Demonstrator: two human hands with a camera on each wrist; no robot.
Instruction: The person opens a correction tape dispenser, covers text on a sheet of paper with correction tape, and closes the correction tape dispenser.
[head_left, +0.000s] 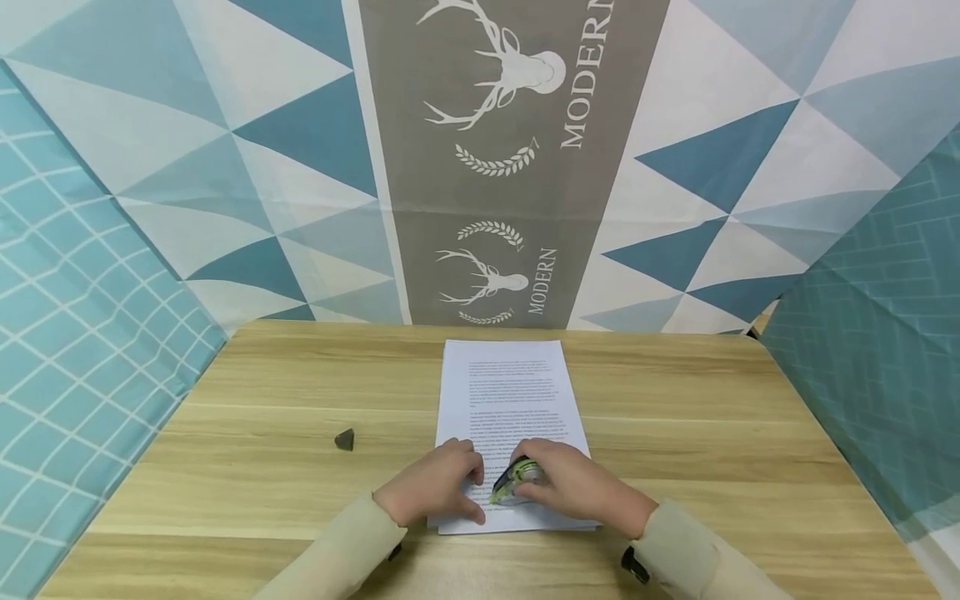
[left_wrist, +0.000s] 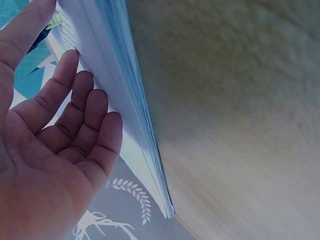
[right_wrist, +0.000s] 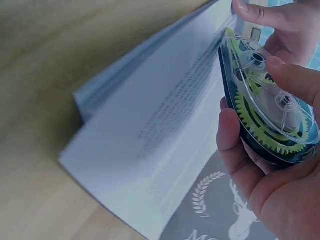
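A correction tape dispenser (right_wrist: 270, 107), with a clear cover, a dark body and yellow-green gear wheels, is gripped in my right hand (head_left: 570, 483). In the head view its narrow tip points left and down at the printed text near the lower part of the paper stack (head_left: 502, 392); whether it touches the sheet I cannot tell. My left hand (head_left: 442, 483) rests on the lower left of the stack with bent, relaxed fingers (left_wrist: 102, 130) and holds nothing. The left wrist view shows its palm beside the stack's edge.
A small dark angular piece (head_left: 344, 439) lies on the wooden table (head_left: 270, 467), left of the paper. Behind the table hangs a patterned cloth (head_left: 300, 167) with deer heads and triangles. Teal cloths (head_left: 885, 333) stand at both sides.
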